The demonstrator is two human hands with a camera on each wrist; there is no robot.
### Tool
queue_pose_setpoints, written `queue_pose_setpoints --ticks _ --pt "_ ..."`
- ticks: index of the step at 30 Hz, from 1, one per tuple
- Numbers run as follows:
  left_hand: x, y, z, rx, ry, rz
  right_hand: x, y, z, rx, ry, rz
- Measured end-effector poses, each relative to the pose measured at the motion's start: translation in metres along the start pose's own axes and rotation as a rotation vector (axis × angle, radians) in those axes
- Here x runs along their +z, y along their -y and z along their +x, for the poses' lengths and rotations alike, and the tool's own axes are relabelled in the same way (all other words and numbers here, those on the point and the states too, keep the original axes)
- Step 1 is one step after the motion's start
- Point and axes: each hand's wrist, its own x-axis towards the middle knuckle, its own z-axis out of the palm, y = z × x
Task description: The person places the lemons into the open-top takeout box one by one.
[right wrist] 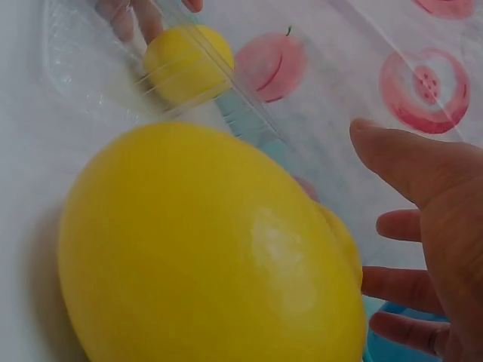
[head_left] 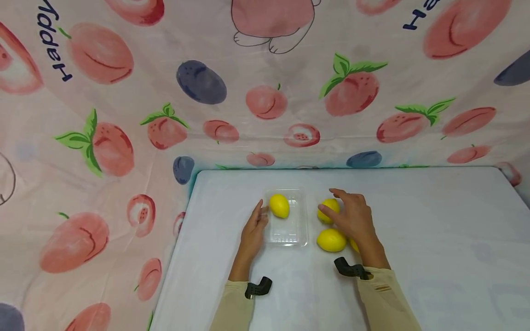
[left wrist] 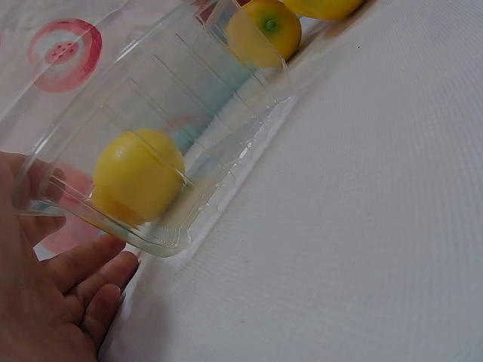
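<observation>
Head view: right hand, its grip parted, thumb and fingers spread about the far lemon; whether they touch it, one cannot tell. Left hand, fingers loosely extended, lies at the left wall of a clear plastic tray, its grip not closed round anything. One boxed lemon, yellow, sits inside the tray, toward the far left corner. To the tray's right, outside it: the far lemon; a near lemon, lying on its side just nearer the person; a third lemon, mostly hidden behind the right hand. Two tan sleeves, each with a black wrist mount by the cuff. All lemons and the tray rest on a white table; beyond it hangs pale pink fruit-printed cloth.
</observation>
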Motion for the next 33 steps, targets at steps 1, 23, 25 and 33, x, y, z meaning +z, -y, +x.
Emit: queue_pose_setpoints --ticks 1,23,25,33 --pt "0.000 0.000 0.000 0.002 0.000 0.005 0.000 0.000 0.000 0.007 0.009 -0.004" --pt "-0.001 -0.001 -0.002 0.004 -0.002 0.011 0.006 -0.007 -0.001 0.035 0.066 -0.052" --pt "-0.001 0.000 -0.002 0.007 0.000 0.011 0.005 -0.008 -0.001 0.041 0.080 -0.053" --pt "0.001 0.000 -0.001 0.004 -0.007 0.026 0.004 -0.013 -0.001 0.094 0.157 -0.029"
